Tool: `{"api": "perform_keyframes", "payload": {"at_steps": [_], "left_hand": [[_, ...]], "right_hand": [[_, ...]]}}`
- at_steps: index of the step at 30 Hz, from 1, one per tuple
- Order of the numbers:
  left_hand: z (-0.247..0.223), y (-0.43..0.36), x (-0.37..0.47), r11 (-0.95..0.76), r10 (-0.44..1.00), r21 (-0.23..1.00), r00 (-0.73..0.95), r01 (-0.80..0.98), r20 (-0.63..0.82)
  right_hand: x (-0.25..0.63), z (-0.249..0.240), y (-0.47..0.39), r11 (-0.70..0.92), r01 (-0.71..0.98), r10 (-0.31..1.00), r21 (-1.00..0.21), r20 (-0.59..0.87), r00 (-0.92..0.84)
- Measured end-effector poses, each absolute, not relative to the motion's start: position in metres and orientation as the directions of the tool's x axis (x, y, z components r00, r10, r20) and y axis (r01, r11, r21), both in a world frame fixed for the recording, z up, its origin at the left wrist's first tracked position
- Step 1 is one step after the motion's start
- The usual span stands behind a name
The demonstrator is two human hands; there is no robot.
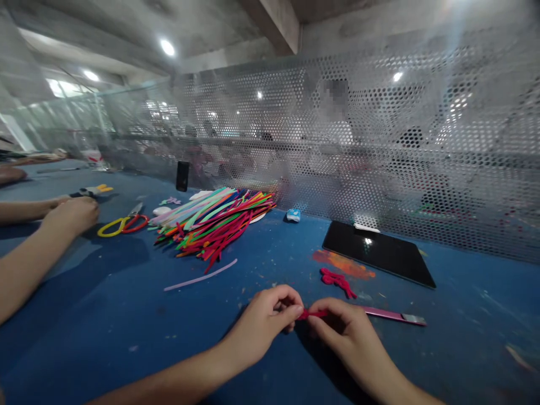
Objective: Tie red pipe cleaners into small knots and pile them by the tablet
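Note:
Between my two hands is a short red pipe cleaner point(304, 315), mostly covered by the fingers. My left hand point(270, 315) pinches its left end between thumb and forefinger. On its other end, the thumb and fingertips of my right hand point(350, 332) are closed. Just beyond my right hand lies a twisted piece of red pipe cleaner point(337, 280). A pink utility knife point(392, 315) rests on the blue table point(169, 343), its near end hidden behind my right hand.
A big heap of coloured pipe cleaners point(219, 222) lies at centre left, with one lilac pipe cleaner point(202, 277) in front. Scissors point(126, 222) lie near a co-worker's hands point(73, 214). A black tablet point(377, 253), a blue packet point(293, 215) and a phone point(182, 176) stand toward the perforated screen point(270, 146).

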State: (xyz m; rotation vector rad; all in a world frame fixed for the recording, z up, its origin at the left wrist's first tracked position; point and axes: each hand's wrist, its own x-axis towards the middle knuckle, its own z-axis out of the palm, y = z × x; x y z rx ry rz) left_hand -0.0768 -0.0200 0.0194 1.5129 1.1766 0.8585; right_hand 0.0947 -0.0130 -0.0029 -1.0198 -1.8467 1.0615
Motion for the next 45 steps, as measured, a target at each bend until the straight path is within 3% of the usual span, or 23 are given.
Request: {"api": "perform_keyframes", "payload": {"at_steps": [2,4,7,9,10,13,16,18,23,25,30,36,38,42,45], "left_hand": [[0.019,-0.020,-0.075,0.070,0.957,0.985,0.269,0.159,-0.111],[0.019,-0.023,-0.074,0.229,0.930,0.973,0.289,0.028,-0.227],[0.022,-0.028,-0.074,0.463,0.827,0.881,0.408,-0.101,-0.388],[0.024,-0.030,-0.075,0.560,0.749,0.823,0.482,-0.092,-0.456],[0.024,-0.030,-0.075,0.590,0.722,0.803,0.497,-0.081,-0.481],[0.026,-0.029,-0.078,0.632,0.708,0.769,0.475,-0.095,-0.523],[0.027,-0.027,-0.079,0.633,0.716,0.769,0.445,-0.090,-0.538],[0.028,-0.026,-0.079,0.614,0.728,0.786,0.432,-0.066,-0.532],[0.023,-0.026,-0.077,0.371,0.853,0.923,0.356,0.103,-0.382],[0.020,-0.026,-0.077,0.297,0.883,0.945,0.337,0.138,-0.327],[0.020,-0.024,-0.078,0.306,0.874,0.941,0.350,0.145,-0.338],[0.026,-0.023,-0.077,0.326,0.862,0.933,0.358,0.154,-0.360],[0.028,-0.025,-0.075,0.246,0.881,0.947,0.359,0.208,-0.308],[0.032,-0.029,-0.073,-0.111,0.948,0.887,0.316,0.449,-0.041],[0.036,-0.028,-0.073,-0.073,0.952,0.911,0.300,0.406,-0.058]], "right_hand": [[0.097,-0.002,-0.013,0.473,0.322,0.844,-0.820,0.318,-0.431],[0.103,-0.002,-0.011,0.695,0.342,0.703,-0.633,0.497,-0.508],[0.115,0.001,-0.009,0.941,0.323,0.302,-0.100,0.677,-0.671],[0.123,0.006,-0.011,0.933,0.315,0.145,0.177,0.615,-0.775],[0.125,0.009,-0.012,0.918,0.310,0.123,0.249,0.564,-0.817],[0.129,0.016,-0.016,0.897,0.305,0.129,0.322,0.468,-0.874],[0.125,0.018,-0.016,0.903,0.283,0.123,0.324,0.436,-0.892],[0.120,0.015,-0.013,0.908,0.330,0.180,0.260,0.469,-0.865],[0.107,-0.002,-0.010,0.858,0.485,0.482,-0.171,0.597,-0.641],[0.104,-0.008,-0.010,0.848,0.461,0.520,-0.262,0.581,-0.626],[0.103,-0.017,-0.009,0.846,0.460,0.527,-0.271,0.562,-0.638],[0.103,-0.011,-0.010,0.833,0.517,0.529,-0.197,0.556,-0.641],[0.102,-0.008,-0.013,0.820,0.525,0.555,-0.226,0.535,-0.637],[0.104,0.002,-0.014,0.769,0.539,0.638,-0.343,0.474,-0.607],[0.127,0.009,-0.007,0.683,0.604,0.727,-0.411,0.459,-0.510]]}}
